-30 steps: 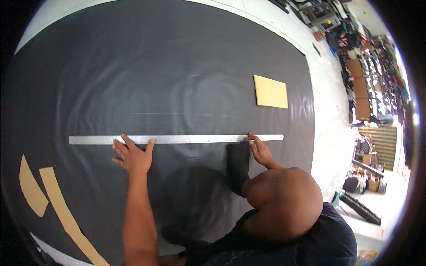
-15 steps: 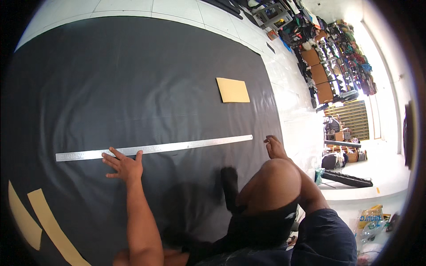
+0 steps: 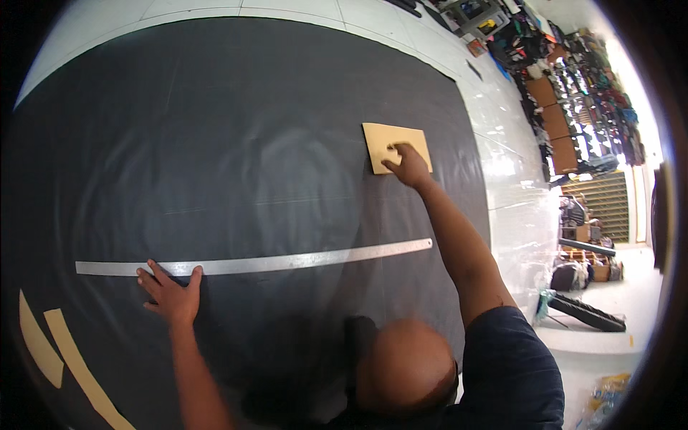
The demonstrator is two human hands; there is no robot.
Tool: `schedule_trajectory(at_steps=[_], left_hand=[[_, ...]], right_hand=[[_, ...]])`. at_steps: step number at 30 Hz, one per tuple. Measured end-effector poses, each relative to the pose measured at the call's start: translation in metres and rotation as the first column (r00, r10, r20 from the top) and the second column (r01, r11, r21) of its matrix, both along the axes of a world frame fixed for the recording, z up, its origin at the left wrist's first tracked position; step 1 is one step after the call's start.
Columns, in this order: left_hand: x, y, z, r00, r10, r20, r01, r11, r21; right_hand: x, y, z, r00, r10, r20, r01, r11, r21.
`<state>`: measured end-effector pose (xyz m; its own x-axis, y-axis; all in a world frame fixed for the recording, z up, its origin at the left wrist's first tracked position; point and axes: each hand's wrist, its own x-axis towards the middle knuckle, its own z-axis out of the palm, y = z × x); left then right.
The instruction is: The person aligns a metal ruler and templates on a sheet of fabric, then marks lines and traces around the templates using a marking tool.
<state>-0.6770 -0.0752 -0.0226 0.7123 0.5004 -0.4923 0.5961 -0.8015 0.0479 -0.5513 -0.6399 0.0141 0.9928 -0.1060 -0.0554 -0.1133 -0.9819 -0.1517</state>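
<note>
A long steel ruler (image 3: 287, 261) lies across a large sheet of black fabric (image 3: 236, 143). My left hand (image 3: 170, 295) lies flat with its fingers spread, fingertips pressing the ruler near its left end. My right arm stretches far forward. My right hand (image 3: 410, 166) sits on a tan rectangular card (image 3: 383, 140) at the sheet's far right, fingers curled onto its near edge. The ruler's right end lies free, well below that hand.
Two tan paper strips (image 3: 54, 344) lie on the fabric at the lower left. A head and a dark blue shirt (image 3: 502, 373) fill the bottom edge. White floor tiles (image 3: 516, 143) border the fabric on the right, with cluttered shelves and boxes (image 3: 566, 93) beyond.
My right hand has left the ruler's right end and reached forward onto the tan card. My left hand stays pressed on the ruler.
</note>
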Motion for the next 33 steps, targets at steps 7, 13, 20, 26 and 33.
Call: schedule_trajectory(at_steps=[7, 13, 20, 26, 33], left_hand=[[-0.003, -0.006, -0.023, 0.996, -0.038, 0.082, 0.034, 0.998, 0.049], [-0.013, 0.011, -0.012, 0.996, -0.069, 0.06, 0.061, 0.99, 0.131], [-0.023, 0.025, -0.031, 0.977, -0.121, 0.173, 0.104, 0.989, 0.1], [-0.052, 0.029, -0.041, 0.966, -0.1, 0.238, 0.082, 0.993, 0.086], [-0.058, 0.021, -0.036, 0.974, -0.077, 0.214, 0.056, 0.993, 0.104]], right_hand=[[0.1, -0.056, -0.045, 0.989, 0.132, -0.068, -0.139, 0.985, -0.101], [0.073, -0.035, -0.026, 0.972, 0.153, -0.179, -0.158, 0.987, -0.017], [0.029, -0.029, -0.036, 0.965, 0.233, -0.124, -0.233, 0.972, 0.011], [-0.025, -0.002, -0.027, 0.962, 0.218, -0.164, -0.18, 0.959, 0.219], [-0.069, 0.002, -0.028, 0.951, 0.277, -0.14, -0.23, 0.932, 0.28]])
